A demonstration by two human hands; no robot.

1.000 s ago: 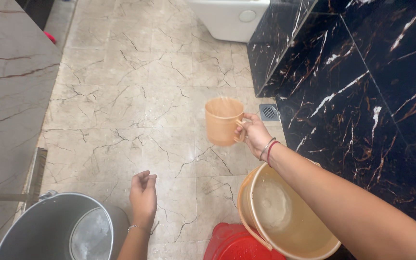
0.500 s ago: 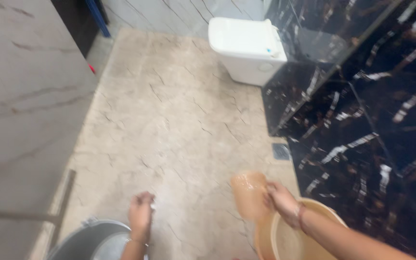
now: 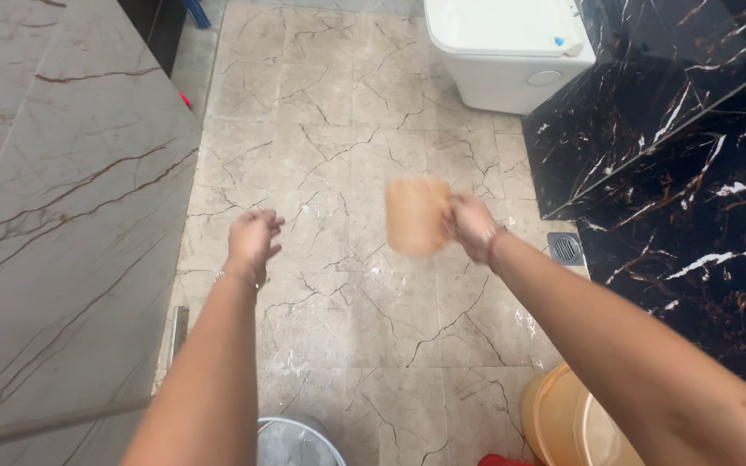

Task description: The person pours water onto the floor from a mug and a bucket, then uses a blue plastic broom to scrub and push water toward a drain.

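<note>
Right hand (image 3: 474,226) is clenched on the handle of a peach plastic mug (image 3: 416,216), motion-blurred, held above the veined beige marble floor (image 3: 330,155). Left hand (image 3: 252,237) hangs empty, fingers loosely curled. A round peach bucket (image 3: 563,423) stands lower right.

Beneath your fingers (image 3: 262,226) lies a beige marble-tile floor (image 3: 338,155) with dark veins. Beyond them stands a white toilet (image 3: 511,47). Right of the fingers a square floor drain (image 3: 566,248) sits in it. Nearer you stand a steel bucket (image 3: 293,440) and an orange bucket (image 3: 563,423).
</note>
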